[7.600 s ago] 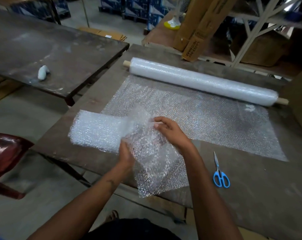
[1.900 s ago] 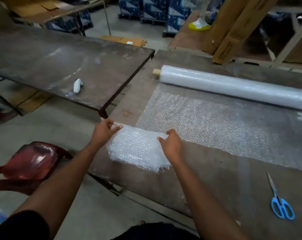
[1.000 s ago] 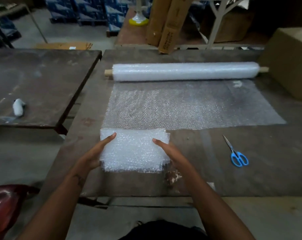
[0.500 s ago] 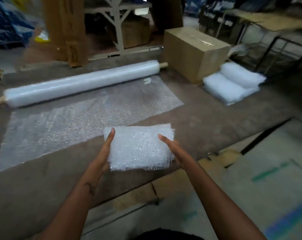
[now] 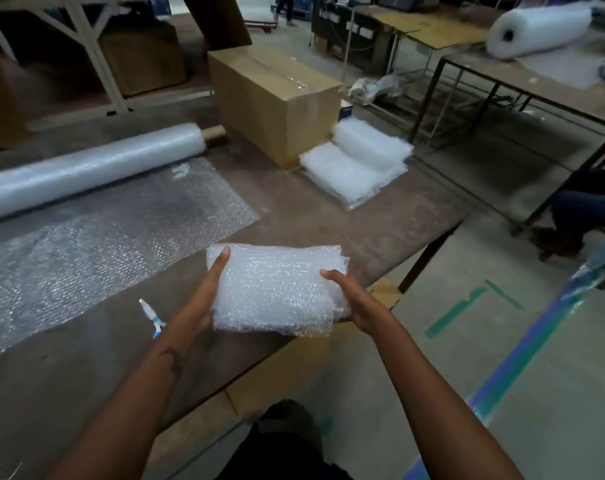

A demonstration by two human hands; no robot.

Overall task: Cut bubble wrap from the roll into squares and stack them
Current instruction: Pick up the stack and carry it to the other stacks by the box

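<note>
A small stack of cut bubble wrap squares (image 5: 280, 289) hangs above the table's front edge, carried between my two hands. My left hand (image 5: 207, 292) presses its left side with straight fingers. My right hand (image 5: 353, 299) presses the right side, thumb on top, its fingers hidden by the stack. The bubble wrap roll (image 5: 86, 171) lies at the back left with its unrolled sheet (image 5: 103, 237) spread toward me. The blue scissors (image 5: 152, 317) lie beside my left wrist, partly hidden. Two larger piles of cut squares (image 5: 360, 164) sit at the table's far right end.
A cardboard box (image 5: 270, 98) stands on the wooden table (image 5: 329, 216) behind the piles. Another table at the right carries a second bubble wrap roll (image 5: 536, 29). A seated person's legs (image 5: 585, 209) show at the right edge. Floor lies below my arms.
I have lifted the stack off the table's left part and carried it rightward. The view has swung right, so the box and the two piles now appear closer.
</note>
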